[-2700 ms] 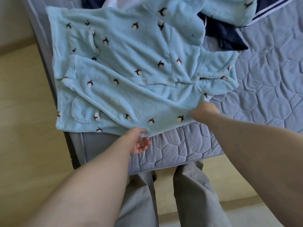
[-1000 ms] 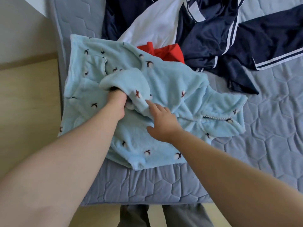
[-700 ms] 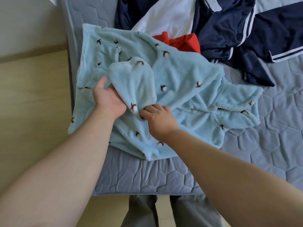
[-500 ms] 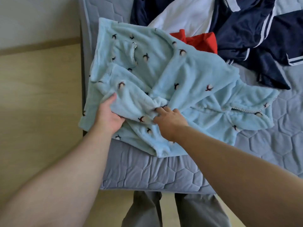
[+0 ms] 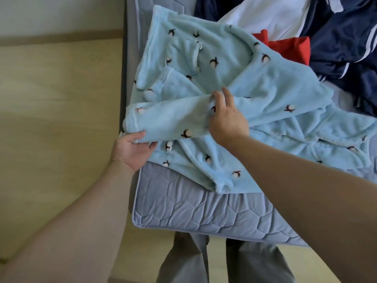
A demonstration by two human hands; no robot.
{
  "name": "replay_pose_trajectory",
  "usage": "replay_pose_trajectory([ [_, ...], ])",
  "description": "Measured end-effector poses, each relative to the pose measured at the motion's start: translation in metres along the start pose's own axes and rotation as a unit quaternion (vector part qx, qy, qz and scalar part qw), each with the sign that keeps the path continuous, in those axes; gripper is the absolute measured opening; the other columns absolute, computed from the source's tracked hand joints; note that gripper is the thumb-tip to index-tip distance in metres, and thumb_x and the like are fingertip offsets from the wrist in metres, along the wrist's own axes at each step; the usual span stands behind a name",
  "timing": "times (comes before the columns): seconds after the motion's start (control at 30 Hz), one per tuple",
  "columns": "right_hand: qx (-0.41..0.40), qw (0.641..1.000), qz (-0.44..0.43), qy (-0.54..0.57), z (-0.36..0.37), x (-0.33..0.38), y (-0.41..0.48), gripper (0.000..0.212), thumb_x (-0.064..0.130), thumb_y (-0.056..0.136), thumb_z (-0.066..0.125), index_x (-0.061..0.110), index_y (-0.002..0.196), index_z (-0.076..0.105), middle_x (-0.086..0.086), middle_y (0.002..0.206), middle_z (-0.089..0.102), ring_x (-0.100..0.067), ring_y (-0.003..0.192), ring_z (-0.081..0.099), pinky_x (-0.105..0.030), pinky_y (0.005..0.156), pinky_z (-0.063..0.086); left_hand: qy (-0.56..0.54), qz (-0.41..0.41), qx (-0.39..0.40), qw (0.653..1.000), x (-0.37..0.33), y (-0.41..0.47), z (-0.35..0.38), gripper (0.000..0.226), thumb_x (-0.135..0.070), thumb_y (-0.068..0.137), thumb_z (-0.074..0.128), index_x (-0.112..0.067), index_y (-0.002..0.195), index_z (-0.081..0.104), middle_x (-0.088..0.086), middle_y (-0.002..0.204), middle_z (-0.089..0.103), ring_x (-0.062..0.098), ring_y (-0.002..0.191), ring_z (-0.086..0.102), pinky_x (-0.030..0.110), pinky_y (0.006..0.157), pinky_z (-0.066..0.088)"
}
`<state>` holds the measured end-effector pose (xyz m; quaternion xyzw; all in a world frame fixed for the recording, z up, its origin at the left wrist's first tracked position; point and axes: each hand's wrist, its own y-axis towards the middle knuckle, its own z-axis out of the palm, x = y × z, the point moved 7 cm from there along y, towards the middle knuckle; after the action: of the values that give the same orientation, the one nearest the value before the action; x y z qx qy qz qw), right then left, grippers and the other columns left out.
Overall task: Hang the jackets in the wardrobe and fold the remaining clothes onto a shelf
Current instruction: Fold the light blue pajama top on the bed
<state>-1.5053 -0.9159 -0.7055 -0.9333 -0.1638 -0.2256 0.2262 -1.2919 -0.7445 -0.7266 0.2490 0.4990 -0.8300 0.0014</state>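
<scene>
A light blue fleece garment [image 5: 234, 78] with small dark and white motifs lies spread over the near left corner of the bed. One sleeve [image 5: 169, 119] is stretched leftward across its body. My left hand [image 5: 132, 149] pinches the cuff end of that sleeve at the bed's left edge. My right hand [image 5: 226, 117] rests on the sleeve near the garment's middle, fingers spread and pressing the fabric down.
A quilted grey-blue mattress [image 5: 193, 207] carries the clothes. Behind the fleece lie a red garment [image 5: 289, 48], a white one [image 5: 271, 15] and navy jackets with white stripes [image 5: 342, 43]. Wooden floor [image 5: 57, 119] runs along the left. My grey trousers [image 5: 183, 260] show below.
The sleeve, bunched up on the garment a second ago, has been pulled out flat toward the left. My left hand slid to the cuff and my right hand opened onto the fabric.
</scene>
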Motion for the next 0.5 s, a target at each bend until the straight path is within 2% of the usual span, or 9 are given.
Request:
replay_pose_trajectory([
  [0.07,0.084,0.996,0.008,-0.037,0.016,0.001,0.005,0.063,0.009,0.09,0.043,0.03,0.147,0.026,0.001,0.161,0.014,-0.034,0.099,0.061,-0.04,0.065,0.044,0.087,-0.072,-0.162,0.98,0.015,0.009,-0.033,0.03,0.01,0.085,0.054,-0.006,0.107,0.066,0.012,0.127,0.066,0.026,0.113,0.066,0.038,0.1,0.05],
  [0.13,0.157,0.983,0.015,-0.092,0.03,-0.002,0.003,0.074,0.006,0.087,0.045,0.032,0.152,0.021,0.003,0.165,0.002,-0.035,0.108,0.061,-0.04,0.068,0.044,0.279,-0.132,-0.282,0.908,0.019,0.013,-0.052,0.023,0.006,0.091,0.055,-0.004,0.111,0.062,0.012,0.126,0.062,0.026,0.116,0.061,0.035,0.095,0.049],
  [0.17,0.168,0.98,0.014,-0.106,0.033,-0.003,0.002,0.075,0.006,0.087,0.046,0.032,0.152,0.021,0.004,0.166,-0.002,-0.035,0.109,0.061,-0.039,0.068,0.044,0.374,-0.131,-0.314,0.863,0.014,0.015,-0.05,0.024,-0.002,0.094,0.058,-0.004,0.117,0.061,0.013,0.132,0.059,0.028,0.121,0.059,0.037,0.094,0.048],
  [0.2,0.161,0.981,0.011,-0.107,0.033,-0.005,0.002,0.073,0.005,0.086,0.046,0.032,0.151,0.023,0.004,0.166,-0.003,-0.034,0.108,0.06,-0.039,0.067,0.044,0.468,-0.092,-0.352,0.805,0.003,0.016,-0.044,0.033,-0.013,0.094,0.063,-0.004,0.125,0.059,0.014,0.137,0.057,0.03,0.125,0.058,0.039,0.095,0.048],
  [0.27,0.107,0.991,0.012,-0.076,0.025,-0.01,0.0,0.068,0.005,0.086,0.046,0.031,0.147,0.029,0.002,0.165,0.001,-0.032,0.106,0.058,-0.039,0.067,0.044,0.615,0.073,-0.401,0.676,-0.028,0.015,-0.009,0.054,-0.029,0.084,0.074,-0.011,0.131,0.056,0.012,0.137,0.057,0.034,0.124,0.057,0.043,0.098,0.046],
  [0.3,0.066,0.996,0.024,-0.046,0.019,-0.016,-0.002,0.064,0.006,0.086,0.047,0.03,0.144,0.033,0.001,0.163,0.008,-0.031,0.103,0.058,-0.039,0.067,0.045,0.658,0.17,-0.377,0.629,-0.038,0.016,0.018,0.052,-0.027,0.081,0.073,-0.014,0.128,0.057,0.01,0.134,0.057,0.033,0.122,0.057,0.044,0.098,0.045],
  [0.37,-0.032,0.995,0.083,0.037,0.002,-0.036,-0.008,0.049,0.013,0.087,0.05,0.027,0.133,0.042,0.0,0.151,0.026,-0.03,0.094,0.059,-0.037,0.066,0.043,0.725,0.29,-0.251,0.572,-0.035,0.024,0.073,0.041,-0.026,0.085,0.066,-0.018,0.124,0.061,0.007,0.13,0.06,0.031,0.119,0.057,0.045,0.098,0.044],
  [0.43,-0.127,0.962,0.207,0.127,-0.012,-0.069,-0.016,0.033,0.022,0.088,0.052,0.023,0.121,0.046,-0.001,0.136,0.037,-0.029,0.094,0.059,-0.035,0.07,0.04,0.778,0.315,-0.116,0.531,-0.015,0.04,0.116,0.036,-0.037,0.094,0.058,-0.018,0.125,0.063,0.005,0.128,0.063,0.03,0.12,0.056,0.045,0.099,0.043],
  [0.5,-0.185,0.888,0.367,0.207,-0.017,-0.11,-0.025,0.033,0.027,0.089,0.053,0.018,0.119,0.046,-0.006,0.133,0.04,-0.031,0.11,0.055,-0.034,0.081,0.036,0.819,0.295,-0.026,0.491,0.005,0.056,0.148,0.044,-0.048,0.099,0.052,-0.018,0.129,0.062,0.004,0.129,0.064,0.029,0.123,0.055,0.044,0.101,0.043],
])
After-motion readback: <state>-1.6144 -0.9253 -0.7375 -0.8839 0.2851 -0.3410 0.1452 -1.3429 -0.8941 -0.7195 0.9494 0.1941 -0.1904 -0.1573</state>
